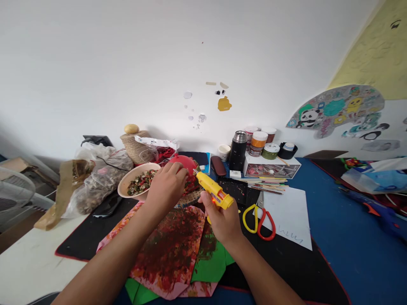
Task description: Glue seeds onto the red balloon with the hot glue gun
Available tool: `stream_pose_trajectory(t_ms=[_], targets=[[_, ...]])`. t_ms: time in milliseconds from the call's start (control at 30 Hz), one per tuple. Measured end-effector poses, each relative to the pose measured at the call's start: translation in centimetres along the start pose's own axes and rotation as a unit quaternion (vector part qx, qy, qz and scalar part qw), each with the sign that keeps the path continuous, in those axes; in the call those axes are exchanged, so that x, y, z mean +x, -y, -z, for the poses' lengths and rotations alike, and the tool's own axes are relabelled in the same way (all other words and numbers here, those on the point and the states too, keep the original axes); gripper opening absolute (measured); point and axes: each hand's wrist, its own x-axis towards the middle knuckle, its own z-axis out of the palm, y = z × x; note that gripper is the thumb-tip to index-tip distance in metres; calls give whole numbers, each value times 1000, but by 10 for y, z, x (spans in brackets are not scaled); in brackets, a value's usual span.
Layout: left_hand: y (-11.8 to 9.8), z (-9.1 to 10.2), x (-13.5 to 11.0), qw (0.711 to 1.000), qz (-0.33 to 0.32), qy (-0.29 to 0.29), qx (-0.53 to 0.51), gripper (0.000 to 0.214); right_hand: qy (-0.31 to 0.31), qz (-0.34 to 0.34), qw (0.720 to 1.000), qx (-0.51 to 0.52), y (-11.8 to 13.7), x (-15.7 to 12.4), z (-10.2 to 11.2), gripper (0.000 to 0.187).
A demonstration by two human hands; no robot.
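My right hand is wrapped round a yellow hot glue gun. Its nozzle points up and left, close beside a red rounded object. Darker red and green bits cover the lower right side of that object, which rests on a woven-looking base. In front of it is my left hand, fingers curled and closed; whatever they may hold is hidden. To the left of this hand, a pale bowl holds many small brown, green and red pieces.
Paint-stained red and green sheets cover the black mat. Scissors lie on white paper at right. Behind stand a black flask, paint jars and a twine cone. Plastic bags fill the left.
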Motion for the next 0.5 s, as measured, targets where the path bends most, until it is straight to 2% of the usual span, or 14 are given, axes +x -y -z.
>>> stream_pose_trajectory(t_ms=[367,500], targets=[[0,-2,-2,1000,-6,-4,5,26,8,3,1000,0,0,-1,0,55],[3,-3,-5,999,-10,-37,-25,27,11,3,1000,3,0,0,1,55]])
